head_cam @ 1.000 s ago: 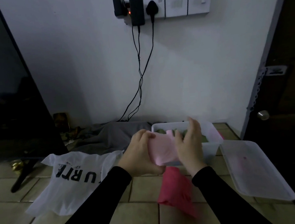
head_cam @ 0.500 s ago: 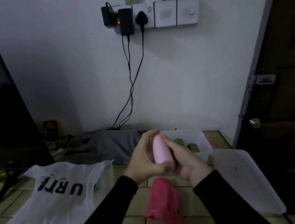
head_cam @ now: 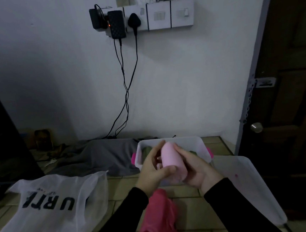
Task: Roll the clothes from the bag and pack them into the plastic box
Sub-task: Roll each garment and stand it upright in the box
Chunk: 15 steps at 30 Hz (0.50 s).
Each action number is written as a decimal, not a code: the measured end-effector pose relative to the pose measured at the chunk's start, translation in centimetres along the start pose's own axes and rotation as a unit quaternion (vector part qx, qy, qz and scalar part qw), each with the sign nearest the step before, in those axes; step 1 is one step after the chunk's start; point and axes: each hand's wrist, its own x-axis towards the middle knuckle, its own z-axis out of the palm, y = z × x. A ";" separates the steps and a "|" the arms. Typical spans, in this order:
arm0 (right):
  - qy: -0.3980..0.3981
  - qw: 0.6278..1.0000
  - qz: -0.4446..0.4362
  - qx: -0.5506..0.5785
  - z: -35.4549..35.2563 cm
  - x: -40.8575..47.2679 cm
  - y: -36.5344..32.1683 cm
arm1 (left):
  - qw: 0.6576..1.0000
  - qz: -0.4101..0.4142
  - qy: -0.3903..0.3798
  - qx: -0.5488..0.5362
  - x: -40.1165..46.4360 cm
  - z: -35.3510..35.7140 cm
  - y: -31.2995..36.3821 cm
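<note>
Tightened since the earlier frame, the pink clothing roll (head_cam: pixel 173 163) sits clasped in both hands (head_cam: pixel 154 169), rolling apparently done; next, lowering into the plastic box (head_cam: pixel 199 145).

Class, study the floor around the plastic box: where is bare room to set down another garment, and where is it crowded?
Bare tiles lie between the white bag and the dark pink cloth, and between that cloth and the lid. It is crowded at the plastic box, where both hands hold the pink roll.

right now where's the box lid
In the head view, the clear lid lies flat on the tiled floor at the right, beside the plastic box.
</note>
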 end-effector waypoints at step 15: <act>0.108 0.967 -0.168 -0.160 -2.6 1.7 -2.6 | 0.982 -0.152 -0.042 -0.101 3.5 2.3 1.6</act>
